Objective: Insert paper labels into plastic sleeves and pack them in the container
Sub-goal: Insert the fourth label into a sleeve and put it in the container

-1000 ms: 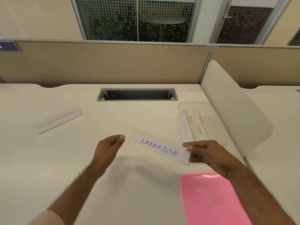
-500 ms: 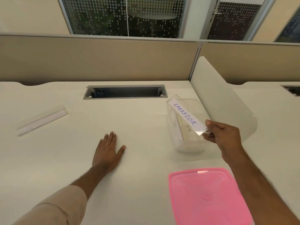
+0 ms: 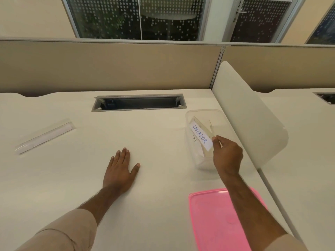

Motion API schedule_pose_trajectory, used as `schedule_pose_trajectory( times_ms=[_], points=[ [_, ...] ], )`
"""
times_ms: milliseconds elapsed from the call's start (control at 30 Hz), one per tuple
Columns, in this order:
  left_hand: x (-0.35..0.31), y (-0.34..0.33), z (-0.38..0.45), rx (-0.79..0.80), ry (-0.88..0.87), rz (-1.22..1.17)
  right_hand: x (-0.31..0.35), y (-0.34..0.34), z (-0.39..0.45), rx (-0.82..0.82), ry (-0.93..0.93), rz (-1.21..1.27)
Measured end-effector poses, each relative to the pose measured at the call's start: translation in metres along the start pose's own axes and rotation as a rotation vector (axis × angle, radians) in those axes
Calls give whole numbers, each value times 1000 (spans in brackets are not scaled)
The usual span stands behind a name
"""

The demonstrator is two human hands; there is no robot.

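Observation:
My right hand (image 3: 227, 153) pinches the near end of a clear plastic sleeve holding a paper label that reads LABRADOR (image 3: 199, 136). The sleeve slants down inside the clear plastic container (image 3: 203, 111) at the desk's right side. Other sleeved labels lie in the container beneath it, one partly reading "AT". My left hand (image 3: 120, 170) rests flat on the desk, palm down, fingers apart, holding nothing. Another clear sleeve with a white paper strip (image 3: 45, 135) lies on the desk at the far left.
The pink container lid (image 3: 217, 221) lies on the desk in front of the container, under my right forearm. A cable slot (image 3: 138, 102) is cut into the desk at the back. A white curved divider panel (image 3: 253, 120) stands right of the container.
My right hand has lowered the LABRADOR sleeve from above the container's rim down into it. My left hand stays flat on the desk.

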State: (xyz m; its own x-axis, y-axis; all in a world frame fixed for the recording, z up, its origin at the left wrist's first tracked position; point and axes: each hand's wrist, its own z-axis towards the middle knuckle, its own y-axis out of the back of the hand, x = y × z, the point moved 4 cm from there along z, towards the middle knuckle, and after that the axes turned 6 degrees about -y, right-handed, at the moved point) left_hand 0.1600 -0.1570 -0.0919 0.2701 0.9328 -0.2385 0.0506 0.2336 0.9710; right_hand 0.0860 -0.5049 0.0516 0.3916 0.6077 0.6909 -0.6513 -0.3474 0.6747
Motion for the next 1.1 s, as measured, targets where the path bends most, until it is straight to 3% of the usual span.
schedule_pose_trajectory(
  times_ms=[167,400,633,833,967,1100],
  points=[
    [0,0,0,-6,-4,-4,7,-11,-8,70,23,-155],
    [0,2,0,-11,-11,-24,7,-22,-2,341,-46,-439],
    [0,3,-1,-11,-17,-42,5,-26,5,378,-136,-455],
    [2,10,0,-21,-15,-116,11,-25,-1,300,-70,-414],
    [24,28,0,-91,13,-152,39,-23,-11,106,129,-274],
    [59,56,-2,-194,48,-157,77,-33,-25,42,360,-20]
  ],
)
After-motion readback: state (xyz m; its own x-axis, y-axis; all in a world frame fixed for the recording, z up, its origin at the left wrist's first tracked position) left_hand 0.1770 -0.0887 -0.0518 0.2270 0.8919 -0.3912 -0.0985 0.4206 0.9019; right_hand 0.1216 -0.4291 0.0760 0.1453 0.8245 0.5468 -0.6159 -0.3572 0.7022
